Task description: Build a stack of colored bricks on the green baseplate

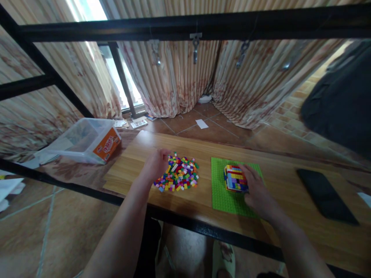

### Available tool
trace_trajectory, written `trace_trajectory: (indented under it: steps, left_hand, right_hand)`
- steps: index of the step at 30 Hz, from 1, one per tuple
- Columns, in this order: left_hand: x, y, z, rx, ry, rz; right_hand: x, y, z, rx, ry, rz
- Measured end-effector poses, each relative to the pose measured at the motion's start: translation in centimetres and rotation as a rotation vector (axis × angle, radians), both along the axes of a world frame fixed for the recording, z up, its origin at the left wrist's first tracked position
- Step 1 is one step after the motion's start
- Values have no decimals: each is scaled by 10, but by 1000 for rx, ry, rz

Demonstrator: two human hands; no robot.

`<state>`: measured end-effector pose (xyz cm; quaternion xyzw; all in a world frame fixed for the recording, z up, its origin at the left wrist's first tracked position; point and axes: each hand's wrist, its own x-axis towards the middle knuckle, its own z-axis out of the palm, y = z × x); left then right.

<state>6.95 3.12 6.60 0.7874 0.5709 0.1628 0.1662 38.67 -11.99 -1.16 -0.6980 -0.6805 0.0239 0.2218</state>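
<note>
A pile of small coloured bricks (pixel 179 173) lies on the wooden table (pixel 290 181). My left hand (pixel 155 164) rests at the pile's left edge with its fingers curled down into the bricks; what they pinch is hidden. A green baseplate (pixel 223 197) lies to the right of the pile. On it stands a multicoloured block of stacked bricks (pixel 234 177). My right hand (pixel 256 189) wraps around the right side of that block and holds it on the plate.
A black phone (pixel 326 195) lies on the table at the right. A clear plastic box with an orange label (pixel 89 141) sits at the far left. Black metal bars (pixel 185 27) frame the table. Curtains hang behind. A dark garment (pixel 342 100) is at the right.
</note>
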Motion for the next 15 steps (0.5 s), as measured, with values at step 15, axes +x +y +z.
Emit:
trace_trajectory:
  steps: [15]
  left_hand:
    - [2, -13, -4, -74, 284, -107]
  right_hand:
    - [-54, 13, 9, -69, 5, -13]
